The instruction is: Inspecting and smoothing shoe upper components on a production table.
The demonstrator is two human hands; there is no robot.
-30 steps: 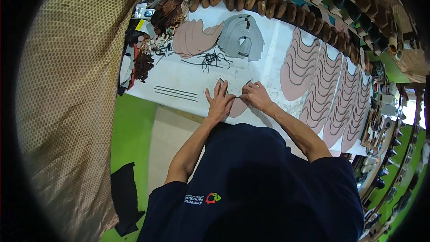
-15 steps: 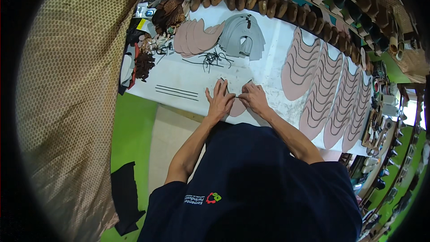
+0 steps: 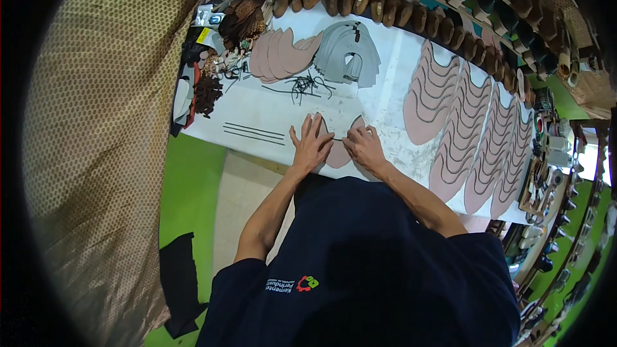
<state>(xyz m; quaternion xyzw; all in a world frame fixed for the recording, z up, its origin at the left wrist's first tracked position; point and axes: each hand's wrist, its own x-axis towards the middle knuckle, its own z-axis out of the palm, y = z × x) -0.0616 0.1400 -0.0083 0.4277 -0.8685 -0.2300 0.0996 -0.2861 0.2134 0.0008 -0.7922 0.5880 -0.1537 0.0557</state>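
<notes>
A pink cut shoe piece (image 3: 337, 157) lies on the table close to my body, with a thin dark strip (image 3: 338, 139) along its inner curve. My left hand (image 3: 312, 148) rests on the piece's left side, fingers spread and stretched out, the thumb and forefinger tips near the strip. Bunched fingers of my right hand (image 3: 364, 148) press together at the strip on the right side; they hide its end there. Left of my hands lie several straight dark strips (image 3: 254, 133), side by side. Beyond them is a tangle of dark strips (image 3: 308, 87).
Overlapping pink pieces with dark edges (image 3: 472, 128) lie in rows at the right. Plain pink pieces (image 3: 276, 56) and fanned grey pieces (image 3: 347, 42) lie farther back. Shoe lasts (image 3: 378, 9) line the far edge of the white table (image 3: 389, 99). Scraps (image 3: 207, 93) crowd the left end.
My left hand has shifted slightly left, and the gap between my hands has widened a little. My right hand stays nearly in place, its fingers slightly more curled.
</notes>
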